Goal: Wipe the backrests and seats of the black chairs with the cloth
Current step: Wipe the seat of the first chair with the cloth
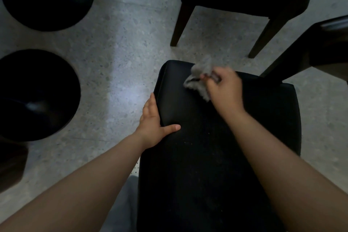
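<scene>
Below, black chair [216, 156] on speckled grey floor [122, 49]

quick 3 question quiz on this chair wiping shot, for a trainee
1. True or false: the right hand holds the cloth.
2. Where does the left hand hold the near chair? A) its left edge B) a leg C) its far right corner
3. Fill in: the cloth's colour is ____.
Key: 1 true; 2 A; 3 grey
</scene>
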The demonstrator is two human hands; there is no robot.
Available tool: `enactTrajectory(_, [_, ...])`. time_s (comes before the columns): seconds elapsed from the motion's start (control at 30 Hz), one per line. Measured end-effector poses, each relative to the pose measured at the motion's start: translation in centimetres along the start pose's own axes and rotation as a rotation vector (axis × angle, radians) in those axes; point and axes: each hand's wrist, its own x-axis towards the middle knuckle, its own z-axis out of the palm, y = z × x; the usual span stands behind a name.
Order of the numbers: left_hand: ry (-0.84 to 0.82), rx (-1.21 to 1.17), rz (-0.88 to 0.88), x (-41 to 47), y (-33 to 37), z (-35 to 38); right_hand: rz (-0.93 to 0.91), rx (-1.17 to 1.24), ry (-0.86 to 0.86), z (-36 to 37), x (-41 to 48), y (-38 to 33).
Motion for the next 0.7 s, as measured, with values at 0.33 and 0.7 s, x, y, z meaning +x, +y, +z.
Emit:
enactTrajectory(0.33, [-0.023,-0.007,0.005,-0.3,0.1,-0.5,-0.021,-0.017,0.014,3.3,-3.6,-0.4])
enactTrajectory(0.7, [0.032,-0.191,-0.006,-2.1,-2.1,-2.8,0.225,-0.2,0.053,3.0,4.6,-2.4])
